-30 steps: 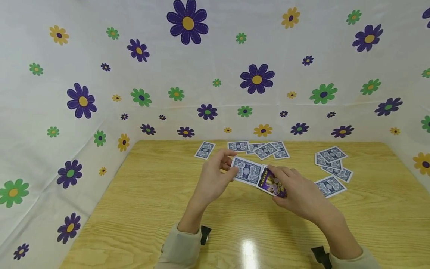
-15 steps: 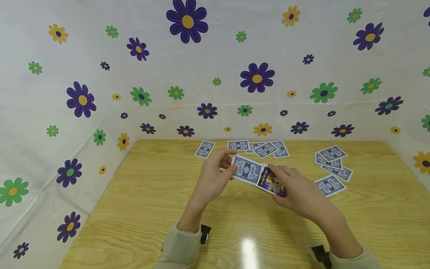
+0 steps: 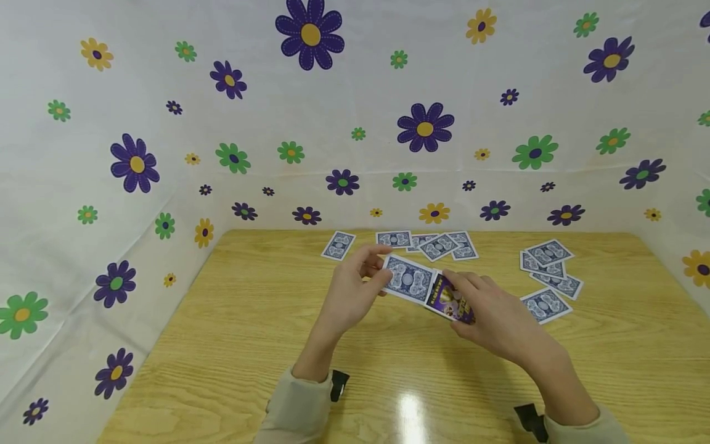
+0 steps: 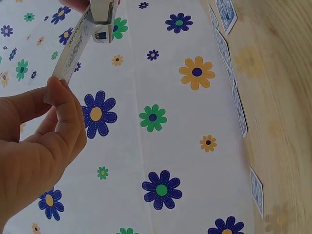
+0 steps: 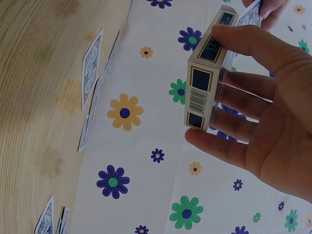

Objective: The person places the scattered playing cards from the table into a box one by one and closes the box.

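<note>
My left hand (image 3: 352,293) pinches the far left end of a blue-backed playing card (image 3: 410,279) between thumb and fingers. The card's right end reaches the mouth of a purple card box (image 3: 448,300), which my right hand (image 3: 501,317) grips from its right side. Both are held above the table, tilted down to the right. In the right wrist view the box's barcode end (image 5: 198,97) faces the camera, thumb on one narrow side, fingers behind. The left wrist view shows the card (image 4: 73,51) edge-on at the left fingertips. How many cards are pinched I cannot tell.
Face-down cards lie along the table's back edge: a single card (image 3: 338,246) at left and an overlapping group (image 3: 438,248) in the middle. Another overlapping group (image 3: 546,268) lies at right, with a card (image 3: 546,306) nearer the right hand. Flowered cloth (image 3: 383,80) stands behind the wooden table (image 3: 233,345).
Almost nothing differs. Both hands keep their hold on the card and the box, and the whole head view has shifted very slightly.
</note>
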{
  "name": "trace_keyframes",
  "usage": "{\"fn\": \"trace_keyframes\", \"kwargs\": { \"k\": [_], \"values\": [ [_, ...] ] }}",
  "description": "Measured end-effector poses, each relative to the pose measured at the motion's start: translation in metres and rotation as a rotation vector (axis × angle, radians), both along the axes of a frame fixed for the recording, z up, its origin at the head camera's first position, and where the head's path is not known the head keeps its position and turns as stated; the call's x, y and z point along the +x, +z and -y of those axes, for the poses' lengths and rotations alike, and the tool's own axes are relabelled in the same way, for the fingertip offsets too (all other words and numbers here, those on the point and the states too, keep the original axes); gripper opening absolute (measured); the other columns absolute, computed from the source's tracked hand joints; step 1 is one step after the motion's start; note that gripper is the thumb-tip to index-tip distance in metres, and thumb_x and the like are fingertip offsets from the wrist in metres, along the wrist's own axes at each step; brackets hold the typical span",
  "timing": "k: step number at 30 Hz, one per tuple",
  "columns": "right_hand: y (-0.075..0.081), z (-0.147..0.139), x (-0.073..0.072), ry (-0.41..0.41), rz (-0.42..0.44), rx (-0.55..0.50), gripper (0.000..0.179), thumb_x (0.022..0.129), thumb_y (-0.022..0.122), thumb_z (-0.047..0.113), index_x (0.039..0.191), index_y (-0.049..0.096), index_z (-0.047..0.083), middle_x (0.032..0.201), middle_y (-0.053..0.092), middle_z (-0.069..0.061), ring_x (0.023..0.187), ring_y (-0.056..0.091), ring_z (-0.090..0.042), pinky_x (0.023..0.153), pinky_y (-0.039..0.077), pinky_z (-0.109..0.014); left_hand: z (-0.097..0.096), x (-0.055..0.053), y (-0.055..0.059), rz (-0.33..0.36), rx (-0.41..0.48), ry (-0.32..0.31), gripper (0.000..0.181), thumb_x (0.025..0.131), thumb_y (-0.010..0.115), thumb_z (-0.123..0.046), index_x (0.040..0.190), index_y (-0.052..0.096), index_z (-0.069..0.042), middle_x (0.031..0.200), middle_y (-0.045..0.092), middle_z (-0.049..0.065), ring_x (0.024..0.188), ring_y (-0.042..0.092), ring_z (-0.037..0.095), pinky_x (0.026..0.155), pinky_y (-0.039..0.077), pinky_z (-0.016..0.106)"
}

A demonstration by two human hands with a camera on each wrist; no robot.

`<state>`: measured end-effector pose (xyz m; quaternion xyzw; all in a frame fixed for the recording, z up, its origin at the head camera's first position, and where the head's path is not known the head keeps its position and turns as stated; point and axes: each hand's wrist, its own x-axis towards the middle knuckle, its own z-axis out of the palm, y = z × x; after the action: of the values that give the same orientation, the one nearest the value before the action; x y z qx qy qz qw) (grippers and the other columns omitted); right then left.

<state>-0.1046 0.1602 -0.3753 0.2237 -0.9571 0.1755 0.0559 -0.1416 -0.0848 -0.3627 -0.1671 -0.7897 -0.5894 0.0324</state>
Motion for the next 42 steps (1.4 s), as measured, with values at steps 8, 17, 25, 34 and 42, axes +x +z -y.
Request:
{"fn": "trace_keyframes", "kwargs": {
  "k": [8, 17, 25, 34, 42],
  "values": [
    [0.000, 0.000, 0.000, 0.007, -0.007, -0.006, 0.080, 0.079, 0.083, 0.019, 0.147, 0.044, 0.005, 0.135, 0.057, -0.018, 0.117, 0.058, -0.036, 0.088, 0.054, -0.049, 0.000, -0.002, -0.003, 0.002, -0.001, 0.004, 0.035, 0.092, 0.062, 0.005, 0.126, 0.063, -0.004, 0.094, 0.056, 0.013, 0.078, 0.058, 0.021, 0.065, 0.059, 0.032],
    [0.001, 0.000, 0.000, 0.009, -0.006, -0.012, 0.080, 0.079, 0.083, 0.020, 0.148, 0.043, 0.006, 0.137, 0.055, -0.017, 0.117, 0.058, -0.036, 0.089, 0.054, -0.049, -0.008, -0.002, -0.004, 0.004, 0.059, 0.015, 0.028, 0.089, 0.068, 0.003, 0.117, 0.062, 0.002, 0.092, 0.061, 0.014, 0.075, 0.062, 0.019, 0.063, 0.059, 0.033],
    [0.001, 0.001, -0.001, 0.012, -0.002, -0.011, 0.080, 0.079, 0.084, 0.020, 0.148, 0.044, 0.006, 0.136, 0.056, -0.016, 0.116, 0.058, -0.035, 0.089, 0.054, -0.048, -0.017, 0.002, -0.006, -0.029, 0.028, 0.025, 0.018, 0.090, 0.069, 0.000, 0.107, 0.066, 0.000, 0.089, 0.064, 0.012, 0.073, 0.062, 0.017, 0.061, 0.057, 0.027],
    [0.001, 0.001, -0.001, 0.018, -0.006, -0.016, 0.080, 0.079, 0.084, 0.019, 0.147, 0.044, 0.006, 0.136, 0.056, -0.017, 0.117, 0.058, -0.035, 0.089, 0.054, -0.049, -0.026, 0.008, -0.007, -0.142, -0.087, 0.016, 0.017, 0.091, 0.068, -0.002, 0.108, 0.069, -0.001, 0.090, 0.066, 0.008, 0.079, 0.062, 0.016, 0.070, 0.056, 0.024],
    [0.001, 0.001, -0.001, 0.015, -0.011, -0.015, 0.079, 0.079, 0.084, 0.020, 0.147, 0.044, 0.006, 0.135, 0.056, -0.017, 0.115, 0.058, -0.034, 0.087, 0.055, -0.048, -0.034, 0.015, -0.010, -0.204, -0.200, -0.009, 0.022, 0.091, 0.065, 0.001, 0.113, 0.069, 0.002, 0.092, 0.066, 0.009, 0.081, 0.063, 0.017, 0.069, 0.054, 0.020]
  ]
}}
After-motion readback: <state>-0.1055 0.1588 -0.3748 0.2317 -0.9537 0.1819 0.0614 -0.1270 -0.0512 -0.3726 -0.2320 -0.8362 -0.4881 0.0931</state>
